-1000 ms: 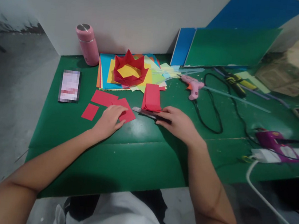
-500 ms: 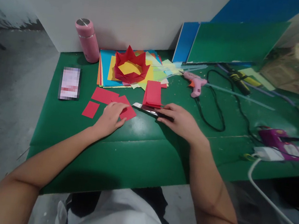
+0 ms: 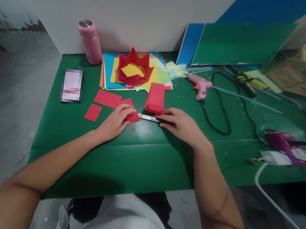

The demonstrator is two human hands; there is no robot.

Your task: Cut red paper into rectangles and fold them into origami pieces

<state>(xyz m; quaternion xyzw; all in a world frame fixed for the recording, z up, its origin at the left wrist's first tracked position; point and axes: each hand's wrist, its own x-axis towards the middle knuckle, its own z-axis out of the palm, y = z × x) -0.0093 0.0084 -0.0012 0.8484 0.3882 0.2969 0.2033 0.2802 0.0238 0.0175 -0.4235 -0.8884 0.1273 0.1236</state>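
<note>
My left hand (image 3: 115, 121) has its fingers curled over the edge of a piece of red paper (image 3: 133, 118), the thumb below it. My right hand (image 3: 181, 122) is closed on a utility knife (image 3: 148, 117). The knife lies low and nearly level, its metal blade pointing left toward the paper; most of its handle is hidden by my fingers. Just beyond the knife rests a stack of red paper rectangles (image 3: 156, 97). Left of my left hand are a larger red rectangle (image 3: 107, 98) and a small red piece (image 3: 93, 112).
Coloured sheets (image 3: 106, 71) carry a red folded-paper ring (image 3: 133, 79) at the back. A pink bottle (image 3: 90, 44) stands to their left. Rightward lie a pink glue gun (image 3: 200, 85) with its black cord, a screwdriver (image 3: 245, 83) and a power strip (image 3: 277, 157).
The knife has swung flatter and lower, its blade tip now close to the paper under my left hand. My left hand has shifted slightly right with the red paper.
</note>
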